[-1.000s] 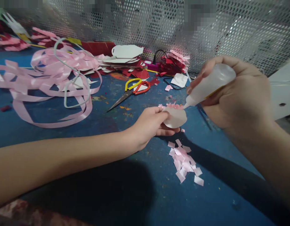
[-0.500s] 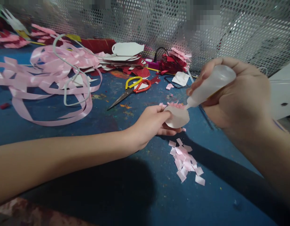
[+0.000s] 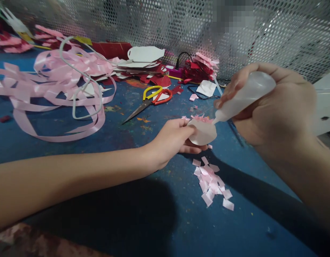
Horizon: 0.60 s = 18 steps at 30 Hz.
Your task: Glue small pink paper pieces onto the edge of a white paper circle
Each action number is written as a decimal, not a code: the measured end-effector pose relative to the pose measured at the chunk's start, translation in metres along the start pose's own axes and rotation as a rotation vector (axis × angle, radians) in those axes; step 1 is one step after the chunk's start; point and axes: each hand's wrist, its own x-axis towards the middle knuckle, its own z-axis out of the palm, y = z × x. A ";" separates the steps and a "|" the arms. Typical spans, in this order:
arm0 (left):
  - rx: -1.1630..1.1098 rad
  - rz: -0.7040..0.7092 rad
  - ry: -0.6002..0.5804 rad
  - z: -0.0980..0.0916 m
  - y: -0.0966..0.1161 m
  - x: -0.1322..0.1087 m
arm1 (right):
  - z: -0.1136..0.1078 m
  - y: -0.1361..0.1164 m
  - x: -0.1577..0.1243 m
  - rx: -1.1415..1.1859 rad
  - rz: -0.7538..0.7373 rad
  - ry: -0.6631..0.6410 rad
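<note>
Between thumb and fingers, my left hand grips a rounded white paper cutout. Small pink ribbon pieces stand along its far edge. A translucent squeeze bottle of glue is in the grasp of my right hand, tilted so its nozzle meets the cutout's upper right edge. Just below my left hand lies a loose pile of cut pink ribbon squares on the blue table.
Scissors with yellow and red handles lie beyond my left hand. Tangled pink ribbon and a pale cable spread at left. Stacked white and red cutouts sit at the back, before a perforated metal screen.
My right hand and the bottle have shifted slightly to the right. The nozzle stays at the cutout's edge, and my left hand keeps its hold nearly unmoved.
</note>
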 end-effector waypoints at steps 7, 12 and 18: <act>0.021 0.008 0.003 0.001 -0.001 0.000 | 0.000 0.001 0.000 0.027 -0.045 -0.016; 0.016 0.012 -0.018 0.000 -0.001 0.001 | 0.001 0.002 -0.003 0.030 -0.085 -0.031; 0.006 -0.004 0.005 0.000 0.000 0.000 | -0.006 -0.010 0.001 -0.051 -0.125 -0.066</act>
